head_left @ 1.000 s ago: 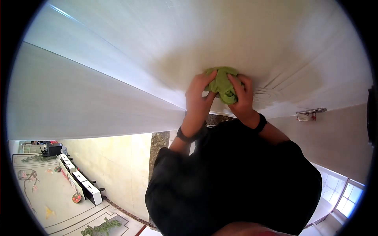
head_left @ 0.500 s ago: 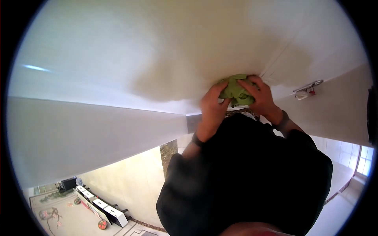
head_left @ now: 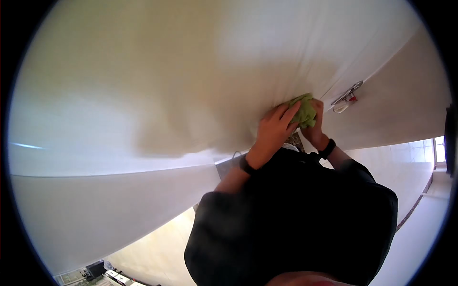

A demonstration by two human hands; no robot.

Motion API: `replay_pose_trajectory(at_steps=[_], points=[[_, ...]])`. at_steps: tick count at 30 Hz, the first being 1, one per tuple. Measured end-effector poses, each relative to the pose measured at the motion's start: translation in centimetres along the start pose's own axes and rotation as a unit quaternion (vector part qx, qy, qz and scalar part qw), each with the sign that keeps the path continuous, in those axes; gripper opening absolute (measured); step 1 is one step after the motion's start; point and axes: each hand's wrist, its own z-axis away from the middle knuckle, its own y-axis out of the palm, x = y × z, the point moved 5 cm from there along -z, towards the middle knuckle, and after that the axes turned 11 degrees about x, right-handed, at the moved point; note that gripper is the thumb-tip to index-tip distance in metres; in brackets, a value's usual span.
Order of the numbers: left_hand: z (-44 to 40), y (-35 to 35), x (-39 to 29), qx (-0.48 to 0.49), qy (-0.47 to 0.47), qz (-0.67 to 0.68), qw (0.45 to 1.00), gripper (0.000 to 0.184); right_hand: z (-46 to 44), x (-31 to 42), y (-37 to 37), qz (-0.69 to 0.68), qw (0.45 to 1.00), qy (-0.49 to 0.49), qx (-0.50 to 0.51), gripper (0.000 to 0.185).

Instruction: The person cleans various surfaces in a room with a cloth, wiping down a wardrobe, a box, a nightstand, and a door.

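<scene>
A crumpled green cloth (head_left: 304,113) is bunched between my two hands, against the pale, smooth surface in front of me. My left hand (head_left: 275,131) lies on the cloth's left side with its fingers over it. On the right side, my right hand (head_left: 315,125) grips the cloth, its fingers curled and partly hidden behind it. Dark bands circle both wrists. The surface (head_left: 191,71) carries soft shadows and faint streaks above the cloth.
To the right, a metal handle (head_left: 350,93) with a small white and red item hangs on the adjoining brownish panel. A pale panel (head_left: 109,205) runs along the left. White boxes (head_left: 117,277) stand far off at the lower left; a window (head_left: 439,148) is at the right.
Both hands have moved right with the green cloth, closer to the metal handle. The view has turned, and less of the room at the lower left shows.
</scene>
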Motion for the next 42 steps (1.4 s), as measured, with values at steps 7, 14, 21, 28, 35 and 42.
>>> replay_pose_trajectory(at_steps=[7, 14, 21, 28, 35, 42], points=[[4.0, -3.5, 1.6, -0.053, -0.061, -0.052, 0.995, 0.060, -3.4, 5.5, 2.6, 0.040, 0.986, -0.131, 0.093, 0.058], [0.1, -6.8, -3.0, -0.167, 0.010, -0.054, 0.984, 0.056, -7.8, 8.1, -0.4, 0.035, 0.976, -0.213, -0.020, 0.049], [-7.4, -2.4, -7.4, -0.051, 0.058, -0.045, 0.996, 0.061, -7.3, 0.0, -7.7, 0.123, 0.975, -0.126, -0.133, 0.056], [-10.6, 5.6, -7.5, -0.039, 0.102, -0.029, 0.994, 0.059, -4.6, -4.8, -11.5, 0.112, 0.982, -0.012, -0.153, 0.055], [-7.1, 12.8, -1.9, 0.069, -0.007, -0.035, 0.997, 0.054, 2.3, -8.3, -8.3, -0.042, 0.980, 0.189, -0.038, 0.052], [-9.0, 10.0, -5.1, 0.047, -0.065, -0.064, 0.995, 0.054, -2.7, -4.2, -11.7, -0.044, 0.990, 0.129, 0.022, 0.059]])
